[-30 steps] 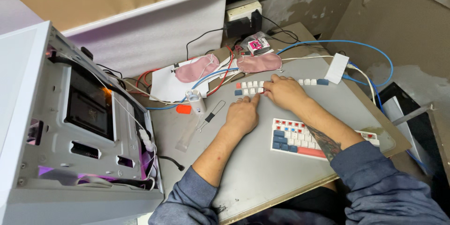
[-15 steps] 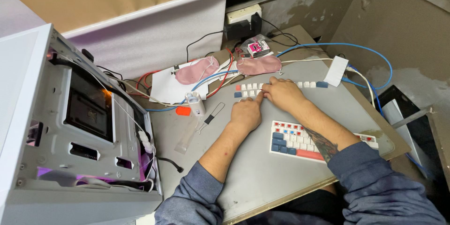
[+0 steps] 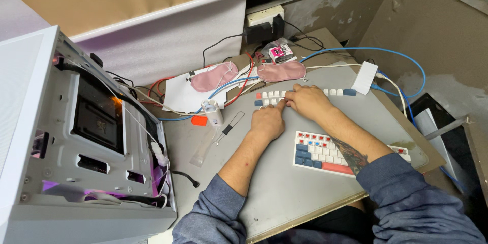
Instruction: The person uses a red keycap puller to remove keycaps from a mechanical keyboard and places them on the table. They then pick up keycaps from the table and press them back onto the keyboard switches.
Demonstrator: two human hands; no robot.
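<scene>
My left hand (image 3: 267, 121) rests on the grey mat (image 3: 284, 193), index finger stretched toward the loose keycaps (image 3: 268, 97) laid in rows at the mat's far edge. My right hand (image 3: 306, 100) lies just right of it, fingertips pinching at a white keycap in that row. More loose keycaps (image 3: 339, 92), white and blue, continue to the right. A keyboard (image 3: 325, 153) with white, blue and red keys lies under my right forearm, partly hidden by it.
An open white computer case (image 3: 86, 137) fills the left. A wire keycap puller (image 3: 227, 126), a small clear tube (image 3: 212, 112) and an orange piece (image 3: 200, 120) lie left of my hands. Two pink eye masks (image 3: 279, 70), cables, a power strip (image 3: 264, 16) and a blue cable (image 3: 401, 66) sit behind.
The hands stay over the keycap row; my left index finger has extended forward to meet the right fingertips. The view has shifted only slightly.
</scene>
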